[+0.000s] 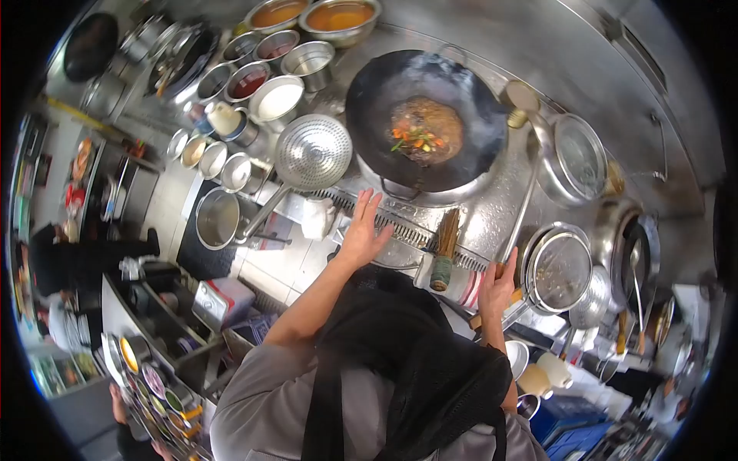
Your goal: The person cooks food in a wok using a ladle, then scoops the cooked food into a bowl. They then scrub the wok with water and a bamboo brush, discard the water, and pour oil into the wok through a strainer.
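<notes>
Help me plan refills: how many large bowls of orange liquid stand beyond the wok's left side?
2. The left bowl is at the picture's top edge; the right bowl is beside it, nearer the wok. Others may lie out of view.

"What's cooking?"
"A round black metal wok [373, 115] sits open, steaming, holding saucy brown food [433, 127] with red and green pieces."
"Beside it?"
"A long silver metal utensil [521, 216], slanted, with a brown grip."
</notes>
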### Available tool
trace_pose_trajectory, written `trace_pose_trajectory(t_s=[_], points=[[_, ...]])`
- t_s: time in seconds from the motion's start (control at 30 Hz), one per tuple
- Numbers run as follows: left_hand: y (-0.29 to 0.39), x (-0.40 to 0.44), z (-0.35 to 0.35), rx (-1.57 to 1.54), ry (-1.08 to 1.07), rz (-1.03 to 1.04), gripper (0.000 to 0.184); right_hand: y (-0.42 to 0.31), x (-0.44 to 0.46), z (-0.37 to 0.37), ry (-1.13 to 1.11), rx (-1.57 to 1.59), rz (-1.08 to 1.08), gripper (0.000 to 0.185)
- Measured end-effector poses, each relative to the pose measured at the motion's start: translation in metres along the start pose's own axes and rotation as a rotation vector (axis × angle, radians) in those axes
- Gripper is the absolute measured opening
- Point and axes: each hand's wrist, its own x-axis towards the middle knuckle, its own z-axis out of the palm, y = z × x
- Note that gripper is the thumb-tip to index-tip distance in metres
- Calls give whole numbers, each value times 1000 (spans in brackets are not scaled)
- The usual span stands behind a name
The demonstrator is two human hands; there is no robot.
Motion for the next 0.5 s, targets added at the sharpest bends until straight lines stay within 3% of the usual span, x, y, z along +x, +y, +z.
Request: trace_pose_trajectory(t_s=[0.07, 0.1, 0.17, 0.2, 0.27, 0.37, 0.5], points=[[-4, -30, -32, 88, 38, -83, 68, -1, 14, -13, 39, -77, -43, 71], [4, -27, 22, -50, 135, -72, 66, 8, 32, -28, 121, -173, -121, 71], [-13, -70, -14, 32, 207, -136, 64, 78, 46, 12, 244, -309, -384, 70], [-15, -96, -33, 47, 230, -219, 61, 114, 49, 27, 193, -231, -308, 63], [-29, -137, -40, -5, 297, -342, 55, 151, 56, 34, 260, -422, -403, 53], [-45, -205, -62, 31, 411, -506, 52, 166, 63, 68, 373, -433, -275, 83], [-27, -301, -111, 63, 760, -566, 46, 127, 61, 90, 266, -455, -489, 78]])
